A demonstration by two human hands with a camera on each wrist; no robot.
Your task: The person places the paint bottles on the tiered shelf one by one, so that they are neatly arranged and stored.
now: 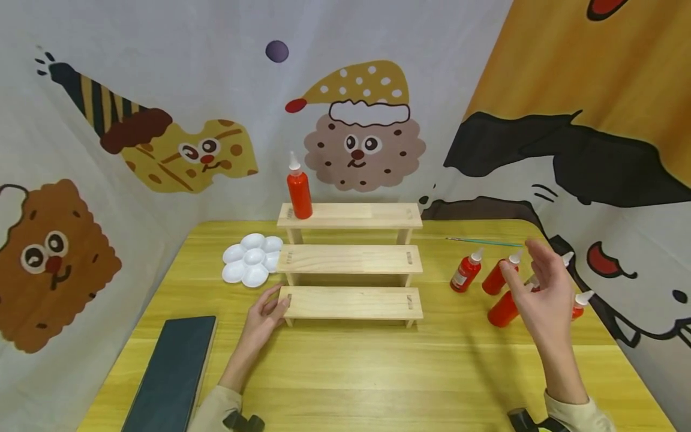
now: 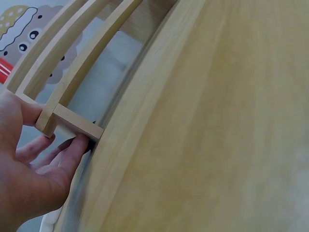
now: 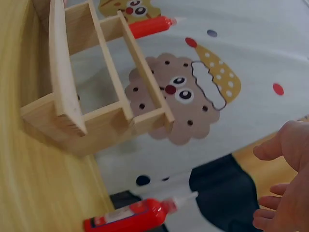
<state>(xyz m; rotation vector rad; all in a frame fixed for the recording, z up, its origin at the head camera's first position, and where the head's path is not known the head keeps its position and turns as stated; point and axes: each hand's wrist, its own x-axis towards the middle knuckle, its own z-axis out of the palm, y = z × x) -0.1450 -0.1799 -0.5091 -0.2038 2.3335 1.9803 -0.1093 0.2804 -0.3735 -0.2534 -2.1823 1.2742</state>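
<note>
A three-step wooden display rack (image 1: 353, 302) stands mid-table, with a red squeeze bottle (image 1: 300, 193) upright at the left of its top step. My left hand (image 1: 263, 320) holds the left end of the lowest step, thumb and fingers around the wood; the left wrist view shows this hand (image 2: 46, 159) at the rack's end support (image 2: 77, 123). Over the bottle group on the right, my right hand (image 1: 547, 294) is raised with thumb and fingers spread and nothing between them. It partly hides several red squeeze bottles, while one bottle (image 1: 466, 273) is in plain sight.
Left of the rack lies a white flower-shaped paint palette (image 1: 254, 257). A dark book (image 1: 171, 372) is near the table's left edge. Behind the bottles lies a thin teal paintbrush (image 1: 486, 242). A printed cartoon cloth (image 1: 227, 48) hangs behind the table.
</note>
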